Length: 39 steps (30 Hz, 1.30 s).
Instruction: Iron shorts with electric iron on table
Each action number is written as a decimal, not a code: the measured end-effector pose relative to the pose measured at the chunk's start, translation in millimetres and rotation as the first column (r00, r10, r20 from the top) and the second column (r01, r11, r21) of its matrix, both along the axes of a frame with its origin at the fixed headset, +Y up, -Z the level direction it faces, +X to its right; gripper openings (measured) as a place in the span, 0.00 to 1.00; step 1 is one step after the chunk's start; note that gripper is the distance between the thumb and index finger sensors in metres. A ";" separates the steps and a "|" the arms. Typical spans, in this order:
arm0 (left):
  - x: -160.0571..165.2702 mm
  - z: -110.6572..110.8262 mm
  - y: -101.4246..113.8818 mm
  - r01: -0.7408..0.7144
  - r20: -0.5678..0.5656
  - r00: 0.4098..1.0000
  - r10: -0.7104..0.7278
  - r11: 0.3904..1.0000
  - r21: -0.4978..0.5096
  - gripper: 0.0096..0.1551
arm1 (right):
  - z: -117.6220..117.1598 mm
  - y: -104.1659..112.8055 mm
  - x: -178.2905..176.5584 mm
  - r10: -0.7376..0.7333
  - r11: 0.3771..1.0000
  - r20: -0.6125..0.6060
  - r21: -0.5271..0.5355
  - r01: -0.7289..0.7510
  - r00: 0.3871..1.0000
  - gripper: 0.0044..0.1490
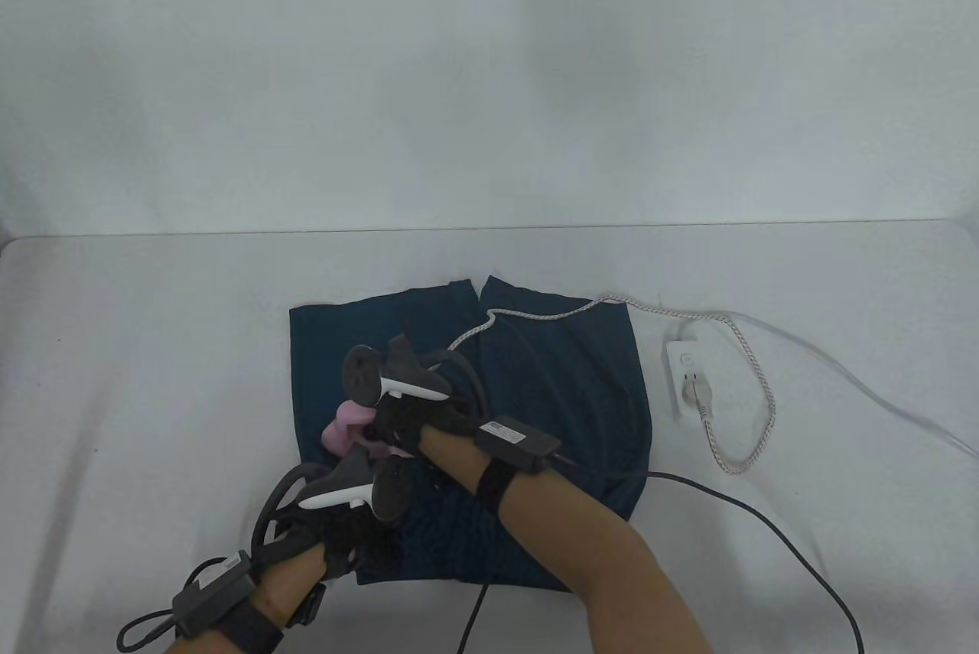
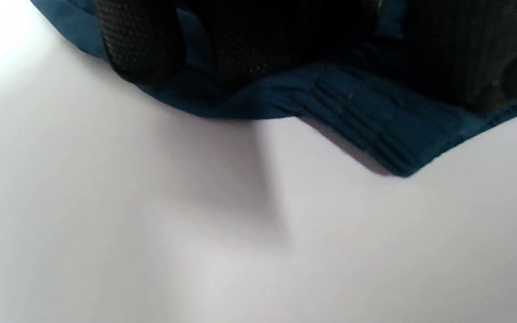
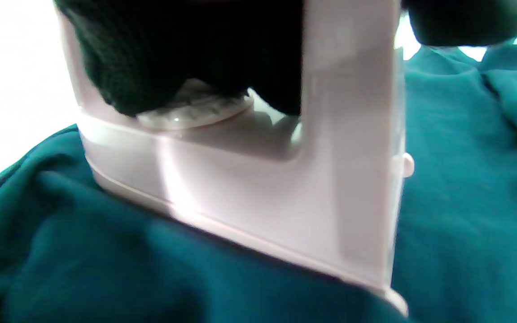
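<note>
White table [image 1: 153,379] is carrying everything: right hand [image 1: 405,417] is gripping the pink iron [image 1: 348,428], sole resting on the blue shorts [image 1: 551,386] at frame centre; left hand [image 1: 344,531] is pressing their lower-left waistband flat.

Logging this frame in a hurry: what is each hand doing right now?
Left hand: presses on the shorts at the near edge.
Right hand: grips the iron by its handle.

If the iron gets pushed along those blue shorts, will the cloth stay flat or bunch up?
Probably bunches: the shorts already fold softly beside the iron, so they look floppy. The left hand resting on the near hem likely keeps them from sliding.
</note>
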State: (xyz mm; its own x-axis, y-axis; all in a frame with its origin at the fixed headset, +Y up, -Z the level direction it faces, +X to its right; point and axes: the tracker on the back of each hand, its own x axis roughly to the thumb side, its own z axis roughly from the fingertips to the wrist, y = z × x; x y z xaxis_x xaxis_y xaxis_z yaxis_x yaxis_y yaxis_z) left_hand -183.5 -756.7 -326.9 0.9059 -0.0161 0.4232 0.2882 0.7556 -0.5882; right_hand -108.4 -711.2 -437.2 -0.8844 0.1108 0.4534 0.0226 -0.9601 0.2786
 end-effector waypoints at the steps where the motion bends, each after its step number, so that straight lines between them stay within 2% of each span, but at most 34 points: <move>1: 0.1 0.1 0.1 0.000 0.000 1.000 0.000 1.000 0.000 0.45 | 0.9 0.0 4.9 0.001 1.000 0.006 -0.002 -0.001 1.000 0.32; 15: 0.1 0.9 0.0 0.003 0.001 1.000 -0.003 1.000 0.005 0.45 | 10.7 1.5 73.6 0.026 1.000 0.074 0.001 -0.026 0.997 0.32; 21: -0.1 4.1 -0.2 0.010 0.015 1.000 -0.010 1.000 0.027 0.45 | 14.8 1.3 85.5 0.022 1.000 0.088 0.011 -0.023 0.996 0.32; 27: 0.6 4.7 0.1 0.019 0.010 1.000 -0.020 1.000 0.024 0.45 | 12.9 1.5 73.3 0.030 0.999 0.069 0.020 -0.032 0.997 0.32; 39: 0.8 5.5 0.1 0.022 0.007 1.000 -0.022 0.999 0.027 0.46 | 16.0 -1.2 11.8 -0.020 0.999 -0.041 0.037 0.022 0.999 0.34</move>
